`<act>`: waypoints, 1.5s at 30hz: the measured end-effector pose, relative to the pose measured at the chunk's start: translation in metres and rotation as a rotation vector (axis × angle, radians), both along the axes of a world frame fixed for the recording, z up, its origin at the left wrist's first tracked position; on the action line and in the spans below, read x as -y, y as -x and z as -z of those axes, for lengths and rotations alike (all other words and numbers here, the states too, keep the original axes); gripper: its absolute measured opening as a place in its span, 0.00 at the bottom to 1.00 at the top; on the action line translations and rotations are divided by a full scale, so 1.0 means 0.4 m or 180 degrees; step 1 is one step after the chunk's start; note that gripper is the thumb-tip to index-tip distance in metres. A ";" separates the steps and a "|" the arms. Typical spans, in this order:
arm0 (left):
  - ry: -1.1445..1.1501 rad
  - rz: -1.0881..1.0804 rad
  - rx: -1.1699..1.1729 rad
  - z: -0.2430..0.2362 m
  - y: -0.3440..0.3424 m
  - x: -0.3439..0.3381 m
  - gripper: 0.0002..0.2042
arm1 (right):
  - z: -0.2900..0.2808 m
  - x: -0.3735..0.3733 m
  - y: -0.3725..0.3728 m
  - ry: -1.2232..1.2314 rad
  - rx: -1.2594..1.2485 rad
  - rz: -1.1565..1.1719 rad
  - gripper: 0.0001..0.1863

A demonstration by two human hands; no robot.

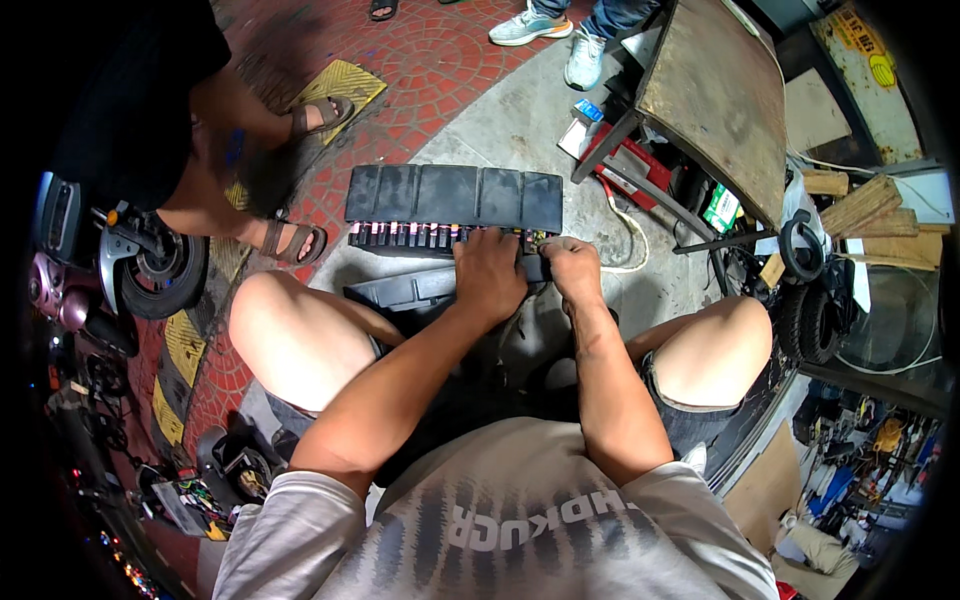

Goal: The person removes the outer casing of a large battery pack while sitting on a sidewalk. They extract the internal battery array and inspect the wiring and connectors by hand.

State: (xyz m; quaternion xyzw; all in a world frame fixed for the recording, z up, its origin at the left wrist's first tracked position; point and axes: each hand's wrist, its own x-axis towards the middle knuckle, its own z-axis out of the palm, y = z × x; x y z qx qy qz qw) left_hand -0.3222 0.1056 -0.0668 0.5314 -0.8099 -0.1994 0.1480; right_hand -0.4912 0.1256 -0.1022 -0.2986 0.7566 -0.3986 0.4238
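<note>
On the ground before me lies a long black electronics unit (450, 195) with a segmented top. Along its near side runs a row of small dark components (400, 235) with pinkish bits between them. My left hand (490, 270) is bent over that row right of its middle, fingers closed on the unit's near edge. At the row's right end my right hand (573, 268) is closed in a pinch; whatever its fingertips hold is hidden. A dark grey, long shallow casing piece (405, 288) lies nearer to me, partly behind my left forearm.
A worn metal-legged table (715, 90) stands at the right, a red box (640, 170) beneath it. A pale cable (635, 235) curves beside the unit. Two other people stand at the far side, one in sandals (297, 242), one in light sneakers (583, 60). Wheels (160, 270) are at left.
</note>
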 end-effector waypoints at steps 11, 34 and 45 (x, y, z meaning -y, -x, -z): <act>-0.0055 -0.0098 -0.0313 -0.002 -0.011 0.011 0.10 | -0.144 -0.005 -0.083 -0.0507 -0.2575 -0.0752 0.15; 0.0141 -0.0015 -0.0675 0.008 -0.022 0.023 0.10 | -0.170 0.016 -0.044 -0.0594 0.1322 0.0261 0.06; 0.0181 0.0118 -0.1129 0.030 -0.027 0.036 0.09 | -0.162 0.077 -0.058 -0.1254 0.1789 0.0431 0.09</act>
